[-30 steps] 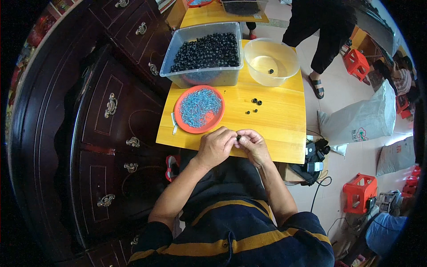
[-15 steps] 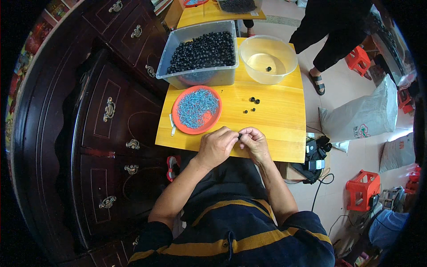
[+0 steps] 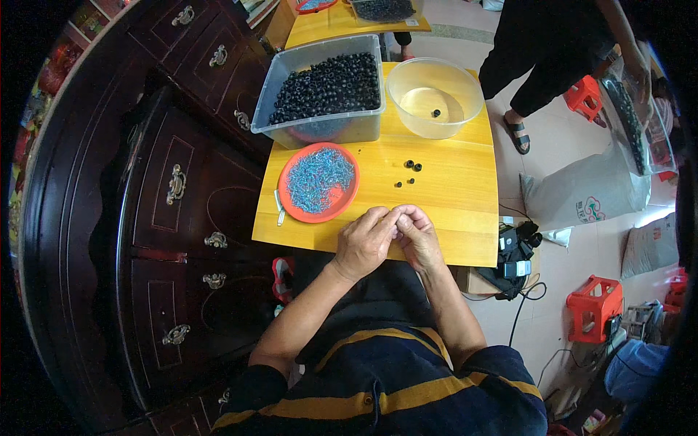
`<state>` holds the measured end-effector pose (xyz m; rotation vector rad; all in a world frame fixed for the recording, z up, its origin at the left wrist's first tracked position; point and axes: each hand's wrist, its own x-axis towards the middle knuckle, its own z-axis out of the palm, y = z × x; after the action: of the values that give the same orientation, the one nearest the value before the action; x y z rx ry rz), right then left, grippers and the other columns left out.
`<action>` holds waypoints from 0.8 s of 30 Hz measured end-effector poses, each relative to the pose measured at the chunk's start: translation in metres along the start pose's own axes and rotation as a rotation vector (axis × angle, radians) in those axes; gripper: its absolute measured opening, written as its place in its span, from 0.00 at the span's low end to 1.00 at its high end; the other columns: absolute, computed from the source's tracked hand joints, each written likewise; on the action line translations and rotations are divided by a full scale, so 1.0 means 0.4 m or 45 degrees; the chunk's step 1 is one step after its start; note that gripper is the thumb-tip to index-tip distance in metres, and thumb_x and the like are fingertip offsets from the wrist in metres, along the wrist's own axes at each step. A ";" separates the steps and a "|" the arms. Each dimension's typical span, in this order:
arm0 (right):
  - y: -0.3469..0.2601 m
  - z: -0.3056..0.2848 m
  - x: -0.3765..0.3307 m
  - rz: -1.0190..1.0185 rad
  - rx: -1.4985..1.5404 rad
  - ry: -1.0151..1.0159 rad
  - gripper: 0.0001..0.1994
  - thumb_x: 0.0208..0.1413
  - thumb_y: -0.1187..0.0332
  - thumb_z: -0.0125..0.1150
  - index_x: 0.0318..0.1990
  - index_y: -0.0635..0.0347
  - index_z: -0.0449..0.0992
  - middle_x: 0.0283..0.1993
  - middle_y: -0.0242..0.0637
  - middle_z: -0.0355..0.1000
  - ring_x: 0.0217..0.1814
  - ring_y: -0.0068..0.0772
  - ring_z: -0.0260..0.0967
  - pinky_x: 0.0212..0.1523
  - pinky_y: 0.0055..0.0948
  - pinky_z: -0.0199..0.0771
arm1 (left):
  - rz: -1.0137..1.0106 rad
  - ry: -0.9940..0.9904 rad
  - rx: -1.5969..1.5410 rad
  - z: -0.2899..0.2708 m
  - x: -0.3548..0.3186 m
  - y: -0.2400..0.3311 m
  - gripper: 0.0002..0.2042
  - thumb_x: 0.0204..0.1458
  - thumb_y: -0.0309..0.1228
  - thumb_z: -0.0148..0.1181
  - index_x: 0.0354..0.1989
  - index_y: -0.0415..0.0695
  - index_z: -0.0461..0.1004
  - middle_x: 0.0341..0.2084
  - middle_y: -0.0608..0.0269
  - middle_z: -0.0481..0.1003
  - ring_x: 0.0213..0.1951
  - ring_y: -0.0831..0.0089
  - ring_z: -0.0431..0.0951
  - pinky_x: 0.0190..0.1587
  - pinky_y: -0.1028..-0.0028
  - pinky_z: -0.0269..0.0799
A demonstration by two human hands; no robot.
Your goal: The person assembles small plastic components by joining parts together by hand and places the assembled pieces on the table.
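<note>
Fingertips (image 3: 392, 224) of your bare left hand (image 3: 363, 243) and bare right hand (image 3: 419, 241) meet over the near part of the yellow wooden tabletop (image 3: 458, 203). Half a second ago a small black piece showed between them; now your fingers cover that spot, so I cannot tell whether either hand grips it or is merely curled. For the work in hand, this means the piece can no longer be checked by eye; it is probably behind your fingertips. Ahead of you lie two larger black round pieces (image 3: 417, 167) and two smaller black pieces (image 3: 398, 184), all clear of your hands. Left of them sits a red round plate (image 3: 339, 210) of thin blue-silver pieces (image 3: 320, 174). Beyond it stands a clear rectangular plastic bin (image 3: 345, 131) of black ring-shaped pieces (image 3: 327, 89); beside that, a clear round plastic tub (image 3: 440, 131) holds one black piece (image 3: 436, 113)
</note>
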<state>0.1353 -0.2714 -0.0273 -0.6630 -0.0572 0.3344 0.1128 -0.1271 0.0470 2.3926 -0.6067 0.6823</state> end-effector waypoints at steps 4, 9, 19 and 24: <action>-0.015 -0.013 -0.002 0.001 0.055 0.011 0.08 0.64 0.69 0.61 0.48 0.59 0.75 0.41 0.30 0.76 0.39 0.23 0.74 0.43 0.25 0.77 | -0.091 -0.034 -0.315 0.008 0.016 -0.003 0.17 0.52 0.20 0.62 0.51 0.40 0.77 0.37 0.55 0.76 0.35 0.61 0.80 0.36 0.67 0.77; -0.030 -0.050 0.003 0.009 0.041 -0.019 0.10 0.64 0.69 0.61 0.50 0.59 0.75 0.40 0.33 0.76 0.37 0.24 0.74 0.42 0.24 0.77 | -0.372 -0.004 -0.553 0.031 0.023 -0.038 0.14 0.54 0.22 0.62 0.49 0.40 0.77 0.33 0.56 0.78 0.30 0.64 0.80 0.32 0.69 0.76; -0.034 -0.071 -0.002 0.023 0.104 -0.070 0.09 0.63 0.68 0.62 0.49 0.59 0.76 0.41 0.34 0.77 0.38 0.23 0.74 0.43 0.23 0.76 | -0.390 -0.168 -0.198 0.139 0.069 -0.145 0.16 0.51 0.27 0.64 0.49 0.41 0.77 0.37 0.51 0.78 0.37 0.54 0.80 0.39 0.60 0.76; -0.033 -0.069 0.000 0.017 0.121 -0.051 0.09 0.63 0.68 0.62 0.48 0.59 0.76 0.40 0.34 0.76 0.37 0.23 0.73 0.42 0.23 0.75 | -0.435 -0.265 0.049 0.186 0.100 -0.146 0.14 0.53 0.32 0.63 0.47 0.44 0.78 0.39 0.53 0.77 0.40 0.51 0.80 0.41 0.56 0.77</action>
<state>0.1434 -0.2977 -0.0410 -0.5631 -0.0748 0.3612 0.1999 -0.1417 -0.0053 2.5365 -0.2554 0.3035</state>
